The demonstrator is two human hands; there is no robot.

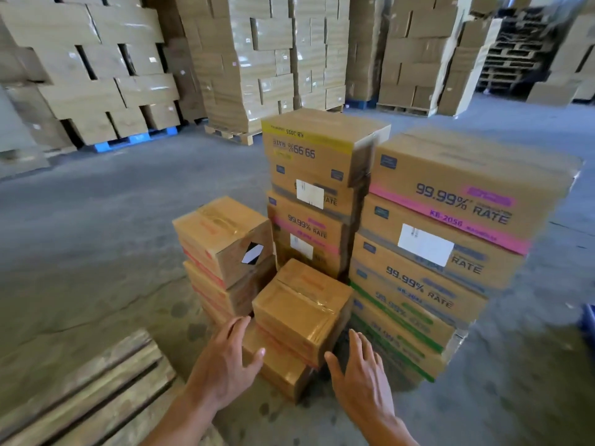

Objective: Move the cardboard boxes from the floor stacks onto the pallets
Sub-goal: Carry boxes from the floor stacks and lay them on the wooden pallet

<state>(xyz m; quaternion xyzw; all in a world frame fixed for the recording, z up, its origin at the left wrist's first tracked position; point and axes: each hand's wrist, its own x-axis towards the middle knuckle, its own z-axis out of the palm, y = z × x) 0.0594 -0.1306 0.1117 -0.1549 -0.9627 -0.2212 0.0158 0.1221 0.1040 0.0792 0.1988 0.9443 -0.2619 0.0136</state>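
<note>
A small taped cardboard box (pixel 302 309) tops a short floor stack right in front of me. My left hand (pixel 227 355) reaches toward its left side with fingers spread, holding nothing. My right hand (pixel 362 370) hovers at its right side, fingers straight, also free. Another stack of small boxes (pixel 222 235) rises to the left. Behind stand larger printed boxes, one stack in the middle (pixel 317 149) and a wider stack on the right (pixel 450 201). A wooden pallet (pixel 87 391) lies on the floor at the lower left.
Tall wrapped box loads on pallets (pixel 244 62) line the back of the warehouse. A blue pallet (pixel 135 140) sits under the left load. Dark stacked pallets (pixel 515 49) stand at the far right. Grey concrete floor (pixel 96 220) stretches to the left.
</note>
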